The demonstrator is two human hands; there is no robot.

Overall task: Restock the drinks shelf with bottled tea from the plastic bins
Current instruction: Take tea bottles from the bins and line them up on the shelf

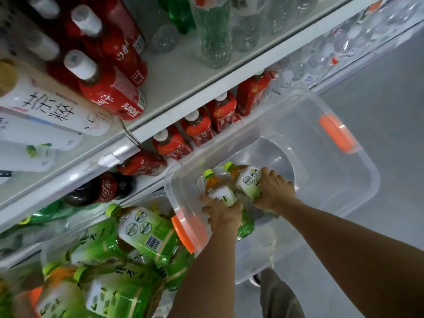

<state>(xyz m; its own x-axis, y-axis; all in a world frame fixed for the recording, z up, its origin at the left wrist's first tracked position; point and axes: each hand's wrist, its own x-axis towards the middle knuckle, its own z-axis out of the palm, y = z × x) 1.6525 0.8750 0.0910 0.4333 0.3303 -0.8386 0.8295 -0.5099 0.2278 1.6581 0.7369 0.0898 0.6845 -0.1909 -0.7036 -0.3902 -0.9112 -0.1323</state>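
Note:
Two green-labelled tea bottles with lime caps lie inside a clear plastic bin (339, 175) with orange handles. My left hand (221, 213) grips the nearer bottle (218, 189) round its lower body. My right hand (274, 190) grips the other bottle (246, 179) the same way. Both bottles point their caps toward the shelf. A second bin (59, 253) at lower left holds several more green tea bottles (142, 228).
White shelves (183, 88) run diagonally on the left. They carry red juice bottles (110, 88), red tea bottles (197, 126), a cola bottle (101, 189), clear water bottles (321, 56) and white-labelled bottles (52, 109). Grey floor (378, 88) lies to the right.

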